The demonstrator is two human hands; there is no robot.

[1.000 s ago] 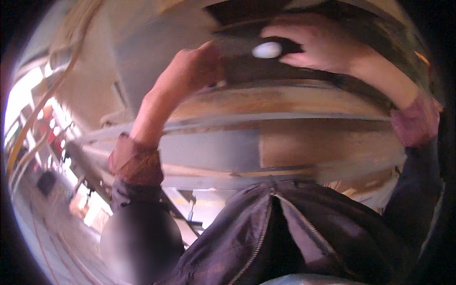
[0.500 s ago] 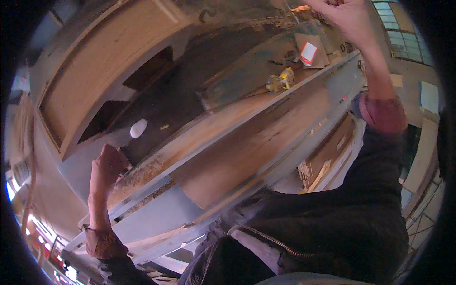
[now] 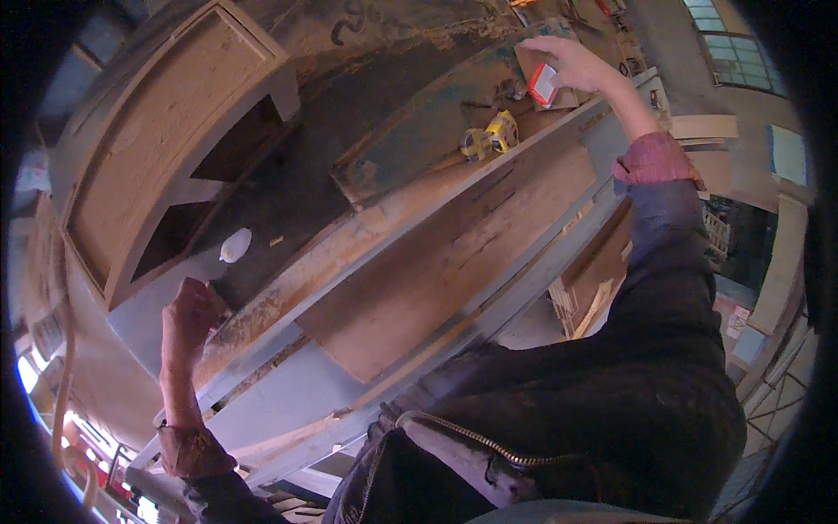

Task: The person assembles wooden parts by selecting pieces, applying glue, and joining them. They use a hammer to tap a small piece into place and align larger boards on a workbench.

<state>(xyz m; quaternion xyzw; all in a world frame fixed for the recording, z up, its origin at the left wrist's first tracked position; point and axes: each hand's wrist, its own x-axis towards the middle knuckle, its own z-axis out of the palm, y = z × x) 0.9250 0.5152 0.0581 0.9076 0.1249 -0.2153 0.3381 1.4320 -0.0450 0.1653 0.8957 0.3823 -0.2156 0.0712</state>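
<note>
My right hand point(image 3: 579, 66) is stretched over the far right of the workbench, fingers extended. It is beside a small red-and-white box point(image 3: 543, 86), overlapping its edge; whether it touches the box I cannot tell. My left hand point(image 3: 185, 321) is closed in a fist at the bench's near left edge. What its fingers hold, if anything, I cannot make out. A white rounded bottle-like thing point(image 3: 236, 245) lies just beyond the left hand, with a small yellowish scrap point(image 3: 277, 241) near it. Two yellow-and-black tape measures point(image 3: 502, 132) sit between the hands, nearer the right one.
A curved wooden frame point(image 3: 170, 144) with dark openings stands on the bench point(image 3: 301, 188) at far left. A worn greenish board point(image 3: 419, 113) lies at the back. Below the front edge a brown panel point(image 3: 454, 271) rests on a shelf, with wood strips point(image 3: 594, 307) lower right.
My right hand has come down and left from the far upper edge to the red-and-white box, and its fingers have opened. My left hand stays in about the same place, still closed.
</note>
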